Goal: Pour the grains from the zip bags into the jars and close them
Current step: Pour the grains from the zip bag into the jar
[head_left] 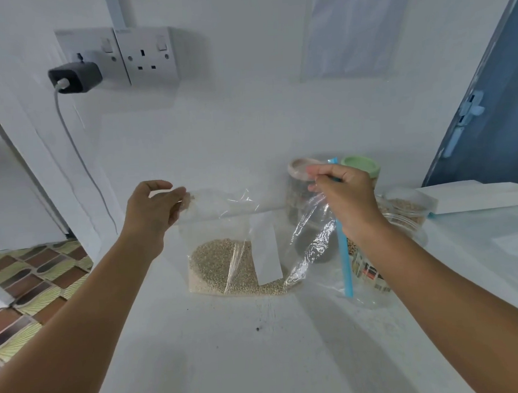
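Clear plastic zip bag (239, 241) of grains, resting just in front of the jars (303, 191), is pinched at its top corners by left hand (151, 210) and right hand (345, 198); opening evenly should prevent spills.

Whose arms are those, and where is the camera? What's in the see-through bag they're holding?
There is no machine here. The camera sits on a person's head and looks down, so you see their own two arms reaching out. The left hand pinches one top corner of a clear zip bag, and the right hand pinches the other side, near its blue zip strip. Small pale grains lie at the bottom of the bag, which rests on a white counter. Behind it stand two jars, one with a beige lid and one with a green lid. Another bag of grains lies to the right.
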